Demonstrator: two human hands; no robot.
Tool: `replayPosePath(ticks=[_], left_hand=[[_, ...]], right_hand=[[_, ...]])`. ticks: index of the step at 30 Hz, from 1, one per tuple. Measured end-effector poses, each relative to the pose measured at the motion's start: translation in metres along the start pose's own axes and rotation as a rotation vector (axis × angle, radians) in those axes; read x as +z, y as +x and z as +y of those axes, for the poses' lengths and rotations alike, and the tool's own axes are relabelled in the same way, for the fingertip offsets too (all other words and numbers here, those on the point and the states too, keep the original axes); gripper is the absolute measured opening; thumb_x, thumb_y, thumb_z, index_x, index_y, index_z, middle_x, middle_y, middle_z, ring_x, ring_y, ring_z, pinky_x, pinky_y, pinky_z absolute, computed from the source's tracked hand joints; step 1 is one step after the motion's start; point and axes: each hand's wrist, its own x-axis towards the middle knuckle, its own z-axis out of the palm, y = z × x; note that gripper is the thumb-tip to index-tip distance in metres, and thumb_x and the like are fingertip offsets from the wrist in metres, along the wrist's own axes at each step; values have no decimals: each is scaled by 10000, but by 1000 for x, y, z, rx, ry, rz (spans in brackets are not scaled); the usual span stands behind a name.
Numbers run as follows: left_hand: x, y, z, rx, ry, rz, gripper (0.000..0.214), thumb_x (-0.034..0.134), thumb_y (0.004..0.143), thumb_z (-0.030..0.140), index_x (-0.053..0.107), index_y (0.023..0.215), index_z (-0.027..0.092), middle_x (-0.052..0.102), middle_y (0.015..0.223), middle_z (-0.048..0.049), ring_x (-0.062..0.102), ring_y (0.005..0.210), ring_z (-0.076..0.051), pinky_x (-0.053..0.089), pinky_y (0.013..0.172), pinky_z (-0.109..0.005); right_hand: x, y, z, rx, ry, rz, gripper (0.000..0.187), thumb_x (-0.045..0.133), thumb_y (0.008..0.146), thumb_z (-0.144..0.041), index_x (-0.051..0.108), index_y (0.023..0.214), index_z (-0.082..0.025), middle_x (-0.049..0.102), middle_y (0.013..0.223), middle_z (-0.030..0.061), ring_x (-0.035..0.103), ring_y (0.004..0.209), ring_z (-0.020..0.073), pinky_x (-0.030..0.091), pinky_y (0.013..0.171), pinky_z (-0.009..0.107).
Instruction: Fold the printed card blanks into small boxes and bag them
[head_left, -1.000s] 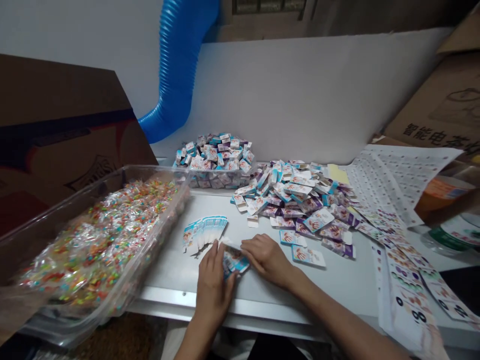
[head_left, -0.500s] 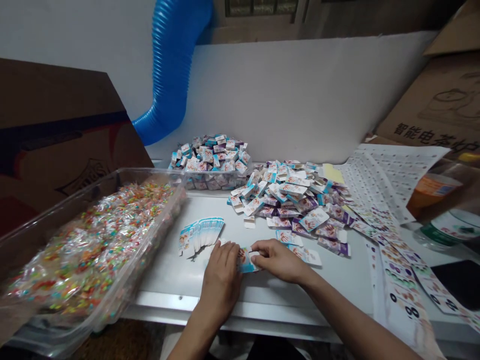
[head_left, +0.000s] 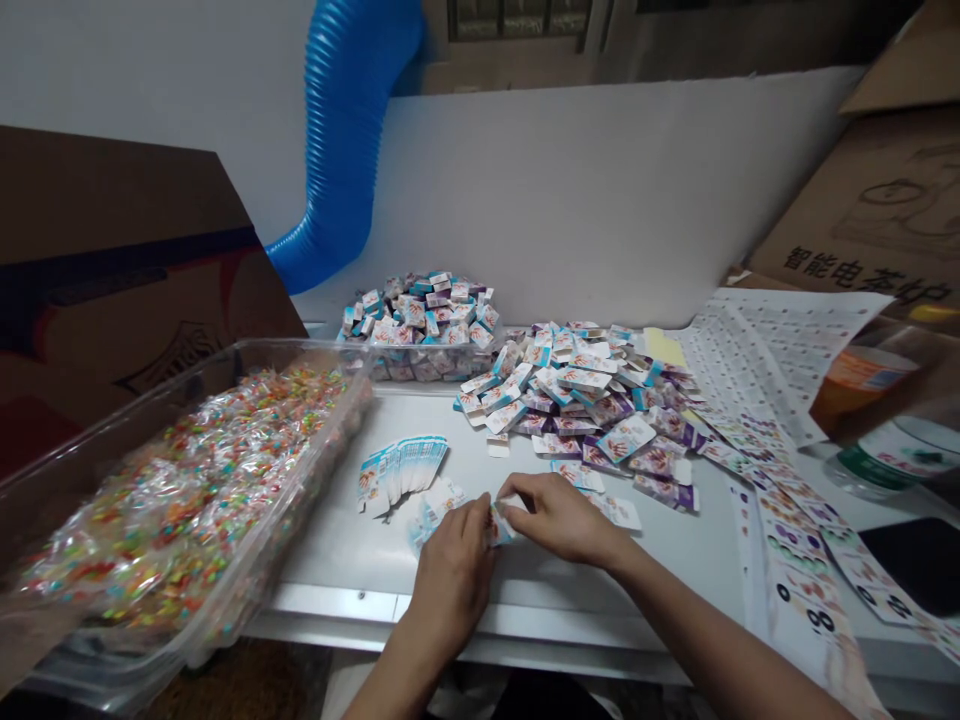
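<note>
Head view: left hand (head_left: 456, 565) and right hand (head_left: 555, 515), fingers gripping small blue-white box (head_left: 498, 530), its print unreadable; beyond fingers, far right, brown carton (head_left: 847, 190) reads 智能电茶.

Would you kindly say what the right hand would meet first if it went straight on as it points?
Past the small carton it touches, the right hand would probably meet the left hand; depth is unclear.

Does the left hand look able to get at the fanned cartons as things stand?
Likely yes: the fanned cartons lie close by, with nothing tall between, though the left hand is occupied with a small carton.
</note>
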Motion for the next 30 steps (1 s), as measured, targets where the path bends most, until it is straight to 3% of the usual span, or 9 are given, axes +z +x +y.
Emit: replayPosePath(ticks=[3, 6, 9, 13, 16, 19, 23, 26, 30], left_hand=[[3, -1, 1, -69, -126, 67, 511, 440, 781, 82, 341, 1280, 137, 566, 1159, -125, 545, 1066, -202, 475, 893, -351], [7, 0, 3, -146, -224, 156, 504, 464, 813, 127, 333, 1298, 160, 544, 1211, -115, 529, 1107, -190, 467, 908, -330], [10, 1, 5, -164, -300, 194, 462, 483, 818, 146, 375, 1264, 199, 562, 1178, -92, 552, 1068, -184, 480, 880, -329], [12, 2, 6, -178, -345, 191, 380, 476, 820, 146, 423, 1191, 208, 590, 1057, -76, 586, 956, -177, 501, 816, -331], [14, 1, 1, -127, -321, 223, 392, 475, 809, 132, 412, 1191, 197, 564, 1105, -90, 556, 1028, -187, 488, 857, -347], [18, -2, -4, -32, -214, 242, 441, 450, 800, 87, 390, 1226, 185, 515, 1210, -115, 481, 1151, -208, 429, 960, -411], [21, -6, -2, 39, -93, 181, 477, 425, 791, 67, 368, 1256, 156, 508, 1224, -138, 462, 1177, -230, 317, 1039, -520], [22, -9, 2, -3, -128, 149, 478, 423, 807, 90, 345, 1277, 137, 509, 1225, -151, 472, 1172, -224, 396, 1000, -459], [27, -13, 3, -40, -128, 207, 503, 429, 831, 103, 285, 1314, 102, 514, 1215, -168, 497, 1153, -205, 471, 934, -366]], right_hand=[[0, -2, 2, 60, 234, 76, 235, 548, 786, -307, 634, 966, -183, 586, 662, -18, 515, 603, 121, 376, 560, 218], [8, -9, 5, 38, 603, 47, 352, 555, 803, -343, 577, 1117, -187, 641, 917, 38, 580, 837, 167, 449, 764, 286], [24, -19, 6, 11, 813, 51, 387, 571, 803, -351, 566, 1164, -211, 635, 1051, 51, 575, 954, 198, 421, 893, 358], [50, -24, 3, 61, 1028, 191, 399, 594, 791, -363, 581, 1161, -212, 637, 1085, 62, 562, 1018, 226, 384, 955, 408], [60, -25, -3, 98, 1160, 197, 380, 567, 811, -359, 590, 1151, -191, 636, 1093, 83, 569, 1019, 237, 387, 954, 423], [60, -26, -6, 130, 1083, 204, 345, 537, 832, -336, 600, 1135, -184, 647, 1066, 86, 585, 991, 232, 408, 935, 415], [62, -31, -8, 84, 619, 367, 353, 489, 866, -325, 581, 1180, -190, 599, 1160, 93, 516, 1105, 222, 352, 1001, 398], [65, -34, -7, 70, 433, 383, 381, 411, 904, -337, 540, 1231, -189, 563, 1214, 101, 479, 1157, 212, 341, 1019, 392], [65, -33, -7, 173, 419, 356, 395, 400, 906, -340, 549, 1219, -151, 612, 1120, 116, 549, 1069, 219, 419, 951, 380]])
